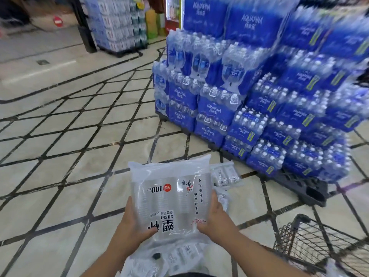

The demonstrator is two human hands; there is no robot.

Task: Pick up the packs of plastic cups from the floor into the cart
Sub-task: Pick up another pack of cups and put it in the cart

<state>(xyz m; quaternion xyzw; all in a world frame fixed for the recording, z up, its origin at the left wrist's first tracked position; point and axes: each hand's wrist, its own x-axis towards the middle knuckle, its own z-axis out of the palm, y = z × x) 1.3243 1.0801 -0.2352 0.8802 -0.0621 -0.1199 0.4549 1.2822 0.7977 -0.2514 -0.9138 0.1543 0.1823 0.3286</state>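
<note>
I hold a clear pack of plastic cups with black printed text above the floor, at the bottom centre of the head view. My left hand grips its left edge, thumb on the front. My right hand grips its right edge the same way. More clear packs lie on the floor: one beyond the held pack and others below it between my arms. The black wire cart stands at the bottom right, just right of my right arm.
A tall stack of blue shrink-wrapped water bottle packs on a dark pallet fills the right side. Another pallet of boxed goods stands far back by a dark post. Tiled floor stretches to the left.
</note>
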